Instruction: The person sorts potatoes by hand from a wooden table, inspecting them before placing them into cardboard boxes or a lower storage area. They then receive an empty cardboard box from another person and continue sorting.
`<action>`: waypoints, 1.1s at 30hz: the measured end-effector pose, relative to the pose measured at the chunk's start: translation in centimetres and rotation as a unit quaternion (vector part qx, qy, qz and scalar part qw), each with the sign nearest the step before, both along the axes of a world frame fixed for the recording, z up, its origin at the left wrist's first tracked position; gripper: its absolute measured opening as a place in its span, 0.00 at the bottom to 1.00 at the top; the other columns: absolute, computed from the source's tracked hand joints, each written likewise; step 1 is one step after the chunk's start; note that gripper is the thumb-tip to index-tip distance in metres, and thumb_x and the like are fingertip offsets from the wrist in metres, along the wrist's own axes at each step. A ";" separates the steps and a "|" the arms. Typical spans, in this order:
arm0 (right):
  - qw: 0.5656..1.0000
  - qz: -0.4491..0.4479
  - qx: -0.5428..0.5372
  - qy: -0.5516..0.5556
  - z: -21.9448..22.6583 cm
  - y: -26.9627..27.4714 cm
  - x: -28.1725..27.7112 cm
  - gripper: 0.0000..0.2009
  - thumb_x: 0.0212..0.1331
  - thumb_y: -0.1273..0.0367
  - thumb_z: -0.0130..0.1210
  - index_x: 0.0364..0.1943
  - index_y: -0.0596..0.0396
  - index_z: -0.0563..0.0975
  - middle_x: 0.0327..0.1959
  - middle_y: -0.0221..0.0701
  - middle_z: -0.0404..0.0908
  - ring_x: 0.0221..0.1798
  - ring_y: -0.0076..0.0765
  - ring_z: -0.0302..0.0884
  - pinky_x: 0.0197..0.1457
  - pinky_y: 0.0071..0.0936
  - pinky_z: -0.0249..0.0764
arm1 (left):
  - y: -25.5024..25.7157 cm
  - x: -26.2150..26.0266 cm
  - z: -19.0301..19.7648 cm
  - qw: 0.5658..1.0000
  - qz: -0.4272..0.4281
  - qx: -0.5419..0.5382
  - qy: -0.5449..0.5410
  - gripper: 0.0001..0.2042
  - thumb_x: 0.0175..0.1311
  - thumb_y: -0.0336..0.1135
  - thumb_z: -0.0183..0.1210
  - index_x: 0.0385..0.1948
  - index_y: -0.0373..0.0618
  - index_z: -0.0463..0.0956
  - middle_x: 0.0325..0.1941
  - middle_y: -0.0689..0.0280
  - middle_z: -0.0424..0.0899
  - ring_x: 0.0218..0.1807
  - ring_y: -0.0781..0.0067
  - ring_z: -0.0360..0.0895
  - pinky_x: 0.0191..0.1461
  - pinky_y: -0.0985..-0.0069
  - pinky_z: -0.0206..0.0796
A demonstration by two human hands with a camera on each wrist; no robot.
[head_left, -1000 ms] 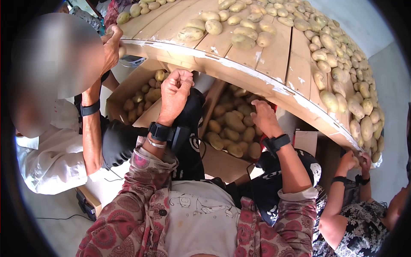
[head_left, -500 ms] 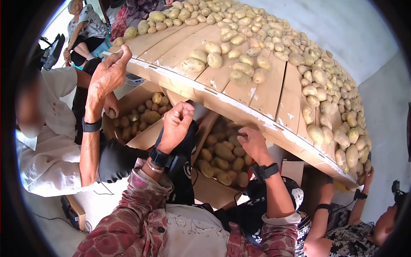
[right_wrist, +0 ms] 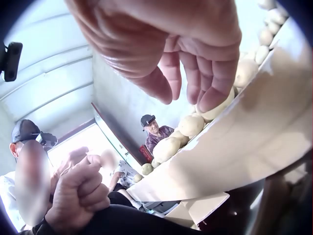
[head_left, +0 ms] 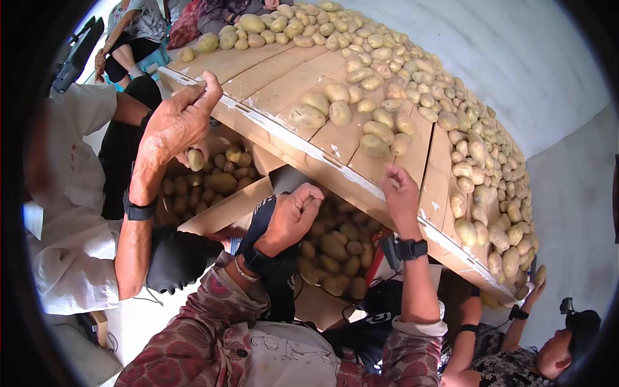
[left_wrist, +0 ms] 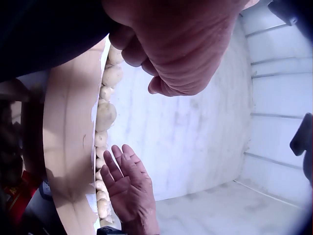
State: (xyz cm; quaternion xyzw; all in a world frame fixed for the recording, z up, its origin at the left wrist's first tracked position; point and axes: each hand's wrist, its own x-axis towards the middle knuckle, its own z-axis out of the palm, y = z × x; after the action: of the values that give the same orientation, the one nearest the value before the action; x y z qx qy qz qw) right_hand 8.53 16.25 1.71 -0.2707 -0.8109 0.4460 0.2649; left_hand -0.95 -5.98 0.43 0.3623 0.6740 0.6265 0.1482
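My left hand (head_left: 293,219) hovers in front of the board's edge over the boxes, fingers curled in with the thumb against them and nothing visible inside; the right wrist view shows this left hand (right_wrist: 80,196) as a loose fist. At the white-painted edge of the slatted board (head_left: 284,74), my right hand (head_left: 402,200) is raised, holding nothing. Its fingers look relaxed and spread a little in the left wrist view, where the right hand (left_wrist: 131,196) shows its palm. Several potatoes (head_left: 374,138) lie on the board just beyond it.
Below the board stand a box of potatoes (head_left: 332,248) and another cardboard box (head_left: 222,209) with potatoes. At the left, another person's hand (head_left: 177,126) is near the board's corner. A person in a cap (head_left: 561,348) is at the lower right. More potatoes (head_left: 496,168) cover the board's far side.
The view has shifted. My right hand has risen from over the potato box to the board's edge. My left hand is lower and further right. The neighbour's raised hand has moved right.
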 end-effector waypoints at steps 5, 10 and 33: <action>0.944 0.004 0.329 -0.032 -0.7 4.4 -8.2 0.19 0.49 0.69 0.60 0.48 0.58 0.74 0.51 0.43 0.74 0.55 0.43 0.71 0.58 0.34 0.66 | -0.2 -0.1 0.8 0.999 -0.012 -0.010 0.036 0.02 0.61 0.26 0.52 0.33 0.43 0.69 0.12 0.66 0.66 0.14 0.76 0.64 0.21 0.77 0.56; 0.877 -0.042 0.438 -0.192 -1.3 1.7 -11.4 0.19 0.49 0.63 0.57 0.45 0.57 0.75 0.61 0.50 0.62 0.64 0.61 0.55 0.64 0.45 0.55 | -0.1 -0.7 0.1 0.999 -0.022 0.032 0.029 0.02 0.61 0.26 0.52 0.34 0.43 0.69 0.11 0.65 0.65 0.14 0.73 0.63 0.21 0.76 0.56; 0.901 -0.035 0.288 -0.322 -0.4 7.1 -4.1 0.27 0.44 0.57 0.62 0.48 0.55 0.72 0.45 0.40 0.75 0.48 0.48 0.74 0.49 0.44 0.70 | 0.2 0.6 -0.1 0.997 0.025 -0.029 0.068 0.02 0.58 0.26 0.55 0.30 0.43 0.71 0.12 0.64 0.67 0.14 0.73 0.66 0.21 0.76 0.59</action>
State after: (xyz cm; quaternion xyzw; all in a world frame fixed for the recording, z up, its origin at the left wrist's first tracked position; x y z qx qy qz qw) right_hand 4.41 23.38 1.31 -0.3395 -0.9351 0.0727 0.0713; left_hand -0.35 -5.76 0.36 0.3821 0.7095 0.5842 0.0967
